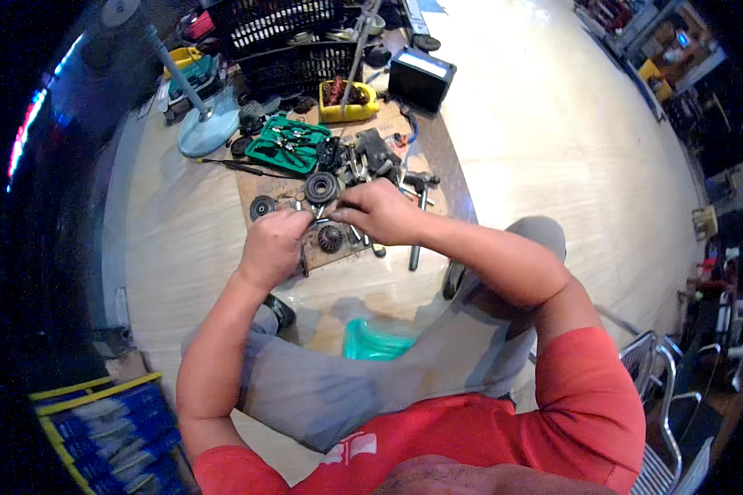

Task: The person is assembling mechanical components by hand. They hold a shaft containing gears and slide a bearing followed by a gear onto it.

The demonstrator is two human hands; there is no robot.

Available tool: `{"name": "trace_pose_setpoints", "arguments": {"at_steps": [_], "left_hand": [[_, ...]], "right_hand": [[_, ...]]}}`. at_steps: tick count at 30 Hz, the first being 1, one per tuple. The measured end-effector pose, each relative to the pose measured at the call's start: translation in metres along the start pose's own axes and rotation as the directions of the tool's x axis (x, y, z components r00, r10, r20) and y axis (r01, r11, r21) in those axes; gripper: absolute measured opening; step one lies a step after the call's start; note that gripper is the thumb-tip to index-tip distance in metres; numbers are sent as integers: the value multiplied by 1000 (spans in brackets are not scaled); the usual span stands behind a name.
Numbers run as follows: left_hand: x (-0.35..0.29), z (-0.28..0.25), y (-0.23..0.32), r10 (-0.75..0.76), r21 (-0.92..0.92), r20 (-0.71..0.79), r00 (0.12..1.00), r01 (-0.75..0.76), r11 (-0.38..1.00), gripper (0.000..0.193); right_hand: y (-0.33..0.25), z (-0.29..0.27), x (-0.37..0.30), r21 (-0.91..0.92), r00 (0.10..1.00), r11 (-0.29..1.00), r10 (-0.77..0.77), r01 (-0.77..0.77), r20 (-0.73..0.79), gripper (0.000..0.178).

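Over the low cardboard-covered work surface (252,186), my two hands come close together. My left hand (274,245) is closed, thumb and fingers pressed together; what it grips is too small to tell. Fingers pinched, my right hand (381,213) meets it from the right, and its grip hides whatever lies inside. Small shiny metal bits show between the hands. Just beyond them lies a dark ring-shaped part (321,188). A round black wheel-like part (262,207) is beside my left hand, and a dark toothed gear (330,238) sits below the gap between my hands.
A green tool case (287,143) lies open beyond the parts. Behind it are a yellow cut-open container (348,102), a black box-shaped battery (422,80) and black crates (285,70). A hammer-like tool (418,231) lies right; a pale stand base (209,128) is left.
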State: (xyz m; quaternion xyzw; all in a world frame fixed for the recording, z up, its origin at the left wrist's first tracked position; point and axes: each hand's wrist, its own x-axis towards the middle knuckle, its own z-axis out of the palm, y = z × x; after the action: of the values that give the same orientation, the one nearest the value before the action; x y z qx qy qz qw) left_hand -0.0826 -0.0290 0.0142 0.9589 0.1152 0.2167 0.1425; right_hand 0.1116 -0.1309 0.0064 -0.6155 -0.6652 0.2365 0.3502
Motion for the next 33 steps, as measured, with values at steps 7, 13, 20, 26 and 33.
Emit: {"name": "trace_pose_setpoints", "arguments": {"at_steps": [7, 13, 20, 26, 33], "left_hand": [[-6, -2, -16, -188, -14, 285, 940, 200, 980, 13], [-8, -66, -46, -484, 6, 143, 863, 488, 873, 33], [-11, -98, -63, -585, 47, 151, 796, 586, 809, 42], [-11, -99, -54, -459, 36, 155, 875, 460, 887, 50], [-4, -98, -77, -569, 126, 403, 717, 573, 810, 63]], "right_hand": [[19, 14, 3, -76, 992, 993, 92, -85, 88, 23], [89, 39, -10, 131, 820, 810, 570, -571, 52, 29], [167, 72, 60, 710, 641, 391, 760, -586, 111, 18], [234, 121, 149, 862, 584, 206, 803, -463, 122, 18], [376, 178, 263, 618, 491, 536, 831, -576, -262, 32]]}}
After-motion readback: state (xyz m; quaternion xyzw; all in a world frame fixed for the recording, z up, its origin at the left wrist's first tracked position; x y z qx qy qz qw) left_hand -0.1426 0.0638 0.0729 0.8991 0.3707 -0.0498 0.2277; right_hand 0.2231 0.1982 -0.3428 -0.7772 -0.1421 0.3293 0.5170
